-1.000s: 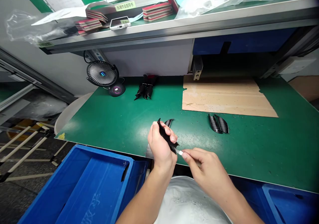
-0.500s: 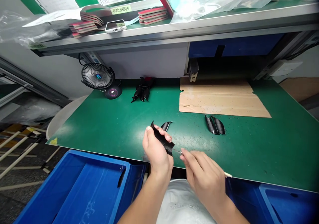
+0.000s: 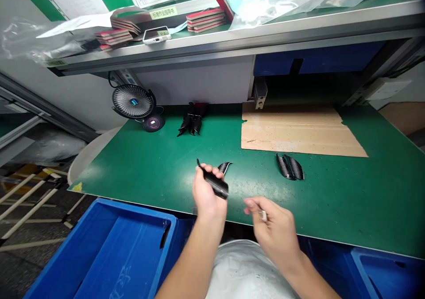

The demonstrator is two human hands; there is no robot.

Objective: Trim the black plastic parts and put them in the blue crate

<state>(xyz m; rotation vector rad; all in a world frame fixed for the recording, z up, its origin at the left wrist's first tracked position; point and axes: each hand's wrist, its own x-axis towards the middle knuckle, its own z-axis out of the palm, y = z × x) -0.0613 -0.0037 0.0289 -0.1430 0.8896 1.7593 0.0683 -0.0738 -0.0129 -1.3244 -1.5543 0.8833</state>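
My left hand (image 3: pixel 208 195) is wrapped round a glossy black curved plastic shell (image 3: pixel 216 184), whose pointed end rises past the thumb. Behind those fingers, another black shell piece (image 3: pixel 226 167) lies on the green table. To the right and apart from the shell, my right hand (image 3: pixel 275 223) is closed round a slim tool with a pale handle (image 3: pixel 263 215). Only the pale end of that tool shows; its tip is hidden or blurred. Farther right, two black curved shells (image 3: pixel 290 166) lie side by side.
A cluster of black parts (image 3: pixel 191 119) sits at the back, right of a small fan (image 3: pixel 133 101). Flat cardboard (image 3: pixel 302 130) covers the back right of the green table (image 3: pixel 332 201). Blue bins (image 3: pixel 99 246) stand below the front edge. A shelf (image 3: pixel 212 46) runs overhead.
My left hand has turned the shell so its rounded outer side shows. My right hand has drawn back from its end, and the tool has swung round within the fingers.
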